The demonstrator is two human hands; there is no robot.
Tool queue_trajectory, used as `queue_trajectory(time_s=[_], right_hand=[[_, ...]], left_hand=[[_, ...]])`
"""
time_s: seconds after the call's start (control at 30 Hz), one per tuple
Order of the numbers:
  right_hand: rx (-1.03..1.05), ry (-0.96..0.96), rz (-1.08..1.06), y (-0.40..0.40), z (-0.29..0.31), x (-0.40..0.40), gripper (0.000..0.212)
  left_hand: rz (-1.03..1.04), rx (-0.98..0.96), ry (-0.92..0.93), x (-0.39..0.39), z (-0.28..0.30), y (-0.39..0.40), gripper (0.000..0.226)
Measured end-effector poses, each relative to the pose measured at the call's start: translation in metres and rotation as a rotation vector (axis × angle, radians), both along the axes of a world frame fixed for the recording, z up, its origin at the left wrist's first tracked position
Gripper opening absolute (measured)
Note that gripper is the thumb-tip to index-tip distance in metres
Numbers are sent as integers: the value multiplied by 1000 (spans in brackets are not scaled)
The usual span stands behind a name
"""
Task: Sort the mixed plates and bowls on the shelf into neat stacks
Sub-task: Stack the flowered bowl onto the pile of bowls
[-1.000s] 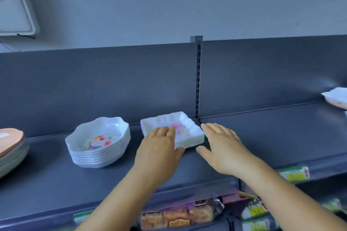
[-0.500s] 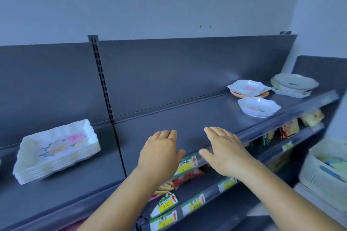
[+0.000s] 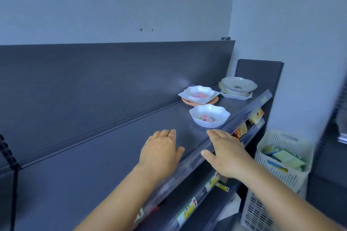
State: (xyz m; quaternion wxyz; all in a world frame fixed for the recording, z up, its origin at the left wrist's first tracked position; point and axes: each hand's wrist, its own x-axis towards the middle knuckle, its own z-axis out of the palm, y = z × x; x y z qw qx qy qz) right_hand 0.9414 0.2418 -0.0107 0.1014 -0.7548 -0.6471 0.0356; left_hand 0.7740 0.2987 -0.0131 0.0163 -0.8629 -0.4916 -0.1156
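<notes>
While your two arms reach fwd over the dark shelf (image 3: 116,148), both hands are empty w/ palms down. Your left hand (image 3: 159,154) hovers over the shelf deck just behind its front lip, fingers (image 3: 167,134) extended and held together, gripping nothing. Your right hand (image 3: 226,153) sits at the lip itself, fingers extended, thumb spread inward toward the left hand; also gripping nothing. Contact w/ the lip: cannot tell.

Just beyond the right hand's fingertips, on the same shelf near the lip, stands one white scalloped bowl (image 3: 209,118) w/ coloured print inside, upright, apart from the other crockery. Further along the shelf, toward its back panel, a white square dish (image 3: 199,94) rests on an orange plate (image 3: 213,101). At the shelf's far end, a mixed pile: a grey-white round plate (image 3: 239,84) on top, slightly tilted, over other plates and a white tray-like piece at the bottom; exact count not readable.

Off the shelf's far end, lower down, a white slotted basket (image 3: 277,172) holds packets.
</notes>
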Motion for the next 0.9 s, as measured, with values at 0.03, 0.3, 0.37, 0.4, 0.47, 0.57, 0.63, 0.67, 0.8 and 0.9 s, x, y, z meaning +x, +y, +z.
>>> queue_trajectory(time_s=[0.03, 0.3, 0.37, 0.4, 0.47, 0.57, 0.63, 0.67, 0.8, 0.9], right_hand=[[2, -5, -14, 9, 1, 7, 65], [16, 19, -144, 67, 2, 56, 65], [12, 20, -175, 78, 0, 71, 65], [6, 23, -186, 84, -2, 77, 64], [-6, 25, -203, 94, -6, 90, 64], [-5, 53, -232, 114, -12, 109, 64], [-13, 84, -247, 128, -17, 121, 61], [-17, 96, -254, 134, -19, 128, 59], [-18, 191, -291, 160, -24, 152, 59], [-2, 270, -289, 177, -27, 169, 55]], left_hand=[[-9, 0, -7, 7, 0, 11, 56], [-79, -21, 23, 58, 1, 90, 51], [-88, -26, 28, 69, 0, 106, 52], [-91, -33, 29, 74, -1, 112, 53], [-91, -49, 32, 84, -3, 125, 53], [-82, -68, 26, 100, -6, 143, 51], [-62, -83, 8, 110, -9, 154, 46], [-48, -92, -4, 114, -11, 159, 45], [16, -154, -73, 131, -19, 179, 41], [77, -230, -142, 141, -23, 193, 34]])
